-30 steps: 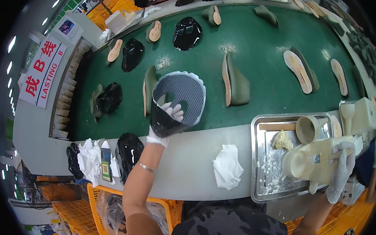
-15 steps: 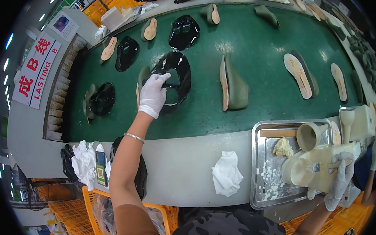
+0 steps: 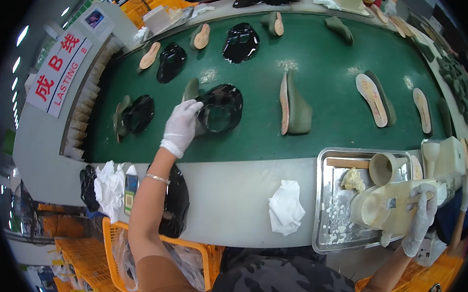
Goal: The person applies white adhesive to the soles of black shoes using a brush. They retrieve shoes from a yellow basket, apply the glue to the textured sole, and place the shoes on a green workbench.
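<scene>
In its white glove, my left hand point(image 3: 181, 126) reaches over the green work surface. Its fingers are closed on the left edge of a glossy black shoe upper point(image 3: 237, 109). Partly behind that hand and upper is a green shoe last point(image 3: 191, 89). At the lower right, my gloved right hand point(image 3: 422, 215) grips the handle of a brush point(image 3: 401, 203). The brush's head end is at the mouth of a translucent plastic container point(image 3: 360, 211) on a metal tray point(image 3: 319, 205).
Several green lasts with pale insoles point(image 3: 372, 100) and glossy black uppers point(image 3: 241, 42) lie across the green surface point(image 3: 325, 62). A crumpled white cloth point(image 3: 286, 208) rests on the grey ledge point(image 3: 231, 199). The tray also holds a beige cup point(image 3: 383, 168). Below is an orange crate point(image 3: 112, 242).
The black upper has come down lower beside the last, and my left hand has shifted from its middle opening to its left edge. My right hand stays at the brush. The view has shifted slightly.
</scene>
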Demonstrator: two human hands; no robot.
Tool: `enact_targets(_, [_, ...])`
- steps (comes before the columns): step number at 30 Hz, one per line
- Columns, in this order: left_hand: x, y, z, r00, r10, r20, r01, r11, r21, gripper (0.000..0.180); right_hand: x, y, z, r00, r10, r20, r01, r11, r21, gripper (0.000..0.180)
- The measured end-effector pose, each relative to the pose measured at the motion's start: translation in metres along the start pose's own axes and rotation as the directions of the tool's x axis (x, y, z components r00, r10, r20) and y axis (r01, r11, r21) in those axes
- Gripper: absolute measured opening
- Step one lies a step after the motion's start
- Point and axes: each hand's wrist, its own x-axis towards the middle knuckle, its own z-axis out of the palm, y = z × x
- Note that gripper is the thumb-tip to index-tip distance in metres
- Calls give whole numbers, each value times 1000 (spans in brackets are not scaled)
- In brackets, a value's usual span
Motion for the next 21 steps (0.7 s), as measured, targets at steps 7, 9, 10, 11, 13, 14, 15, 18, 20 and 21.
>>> enact_targets(7, [-128,14,-134,878,-373,299,439,878,-194,42,3,8,-7,989,-87,123,81,995,57,16])
enact_targets(9, [-165,29,-152,853,-366,372,450,877,-168,45,5,10,-9,990,-74,120,69,997,47,17])
enact_targets(10, [-178,37,-152,862,-343,372,403,910,-94,46,6,11,-10,989,-77,126,70,996,56,17])
enact_targets(11, [-189,44,-151,871,-317,375,350,936,-21,48,6,12,-11,984,-82,155,67,993,100,17])
enact_targets(13, [-205,56,-142,834,-360,418,328,933,148,55,7,13,-11,987,-85,135,77,995,69,16])
enact_targets(14, [-210,61,-134,845,-374,383,323,927,192,54,8,14,-11,987,-88,135,79,995,68,16])
enact_targets(15, [-214,64,-126,833,-418,363,347,905,246,53,8,14,-11,990,-83,114,75,995,70,16])
enact_targets(18, [-218,64,-110,851,-488,195,413,850,326,54,9,14,-10,990,-98,103,89,992,84,15])
enact_targets(20, [-219,62,-111,882,-430,192,352,873,336,51,10,14,-10,990,-104,99,94,991,100,16])
enact_targets(21, [-219,63,-114,874,-435,218,351,873,339,50,10,14,-10,987,-103,123,86,987,133,16])
